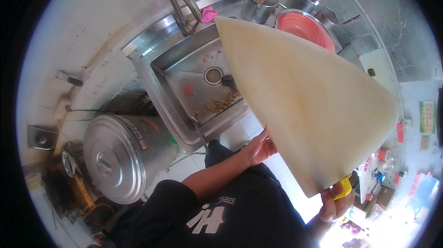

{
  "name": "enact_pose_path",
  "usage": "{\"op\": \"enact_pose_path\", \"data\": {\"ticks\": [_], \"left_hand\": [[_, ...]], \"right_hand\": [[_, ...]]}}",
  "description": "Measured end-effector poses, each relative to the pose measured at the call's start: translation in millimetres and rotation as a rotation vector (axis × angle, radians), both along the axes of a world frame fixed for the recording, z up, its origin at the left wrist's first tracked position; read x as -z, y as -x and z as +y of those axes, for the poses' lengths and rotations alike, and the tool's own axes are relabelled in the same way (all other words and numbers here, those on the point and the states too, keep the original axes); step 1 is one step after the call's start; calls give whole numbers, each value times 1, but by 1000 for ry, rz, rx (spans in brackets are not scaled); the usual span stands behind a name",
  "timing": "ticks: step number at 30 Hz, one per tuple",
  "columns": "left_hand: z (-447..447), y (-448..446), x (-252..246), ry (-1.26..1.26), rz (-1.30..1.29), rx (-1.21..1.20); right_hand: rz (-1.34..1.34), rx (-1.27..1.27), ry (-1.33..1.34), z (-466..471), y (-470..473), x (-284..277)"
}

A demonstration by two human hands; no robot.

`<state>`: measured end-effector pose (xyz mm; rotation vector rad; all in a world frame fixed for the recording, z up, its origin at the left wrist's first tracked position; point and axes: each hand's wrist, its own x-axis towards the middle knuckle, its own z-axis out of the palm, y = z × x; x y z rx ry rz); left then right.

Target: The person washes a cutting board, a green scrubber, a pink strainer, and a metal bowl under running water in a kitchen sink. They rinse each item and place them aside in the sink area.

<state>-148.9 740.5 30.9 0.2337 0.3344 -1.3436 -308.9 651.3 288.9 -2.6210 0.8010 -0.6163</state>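
A large, pale yellowish cutting board (311,106) is raised in front of me and hides the right part of the steel sink (173,71). My left hand (259,147) grips its near left edge, thumb on the face and fingers behind. At the board's lower right corner is my right hand (337,203), with a yellow object (343,187) that looks like a peeler or scraper handle; how it holds the board there is partly hidden. Food scraps (223,102) and a dark scouring pad (228,80) lie in the sink near the drain (213,75).
A curved faucet (183,9) rises behind the sink, beside a pink cloth (209,15). Steel pots (260,5) and a red colander (301,26) stand on the back counter. A large lidded steel drum (110,161) is at left. A metal rod (200,133) hangs over the sink's front rim.
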Motion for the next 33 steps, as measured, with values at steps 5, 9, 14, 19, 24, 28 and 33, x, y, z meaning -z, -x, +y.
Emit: {"op": "enact_pose_path", "data": {"ticks": [5, 9, 14, 19, 24, 28, 33], "left_hand": [[0, -2, 4, -7, 36, 12], [-1, 2, 9, -13, 41, -9], [15, -18, 3, -2, -3, 212], [48, -103, -56, -675, -1185, 160], [59, -201, -155, -559, -2161, -958], [56, -245, -199, -257, -2410, -366], [47, -249, -209, -252, -2290, -205]], "right_hand": [[-47, -59, -62, 0, -12, -6], [-66, 34, -325, 1, -17, -11], [-86, 60, -195, 1, -10, -5], [-48, 100, -32, -6, 4, 7], [-32, 187, -6, -7, 7, 3], [-126, 92, -90, -6, 3, 6], [-329, 96, -175, -17, 6, 32]]}}
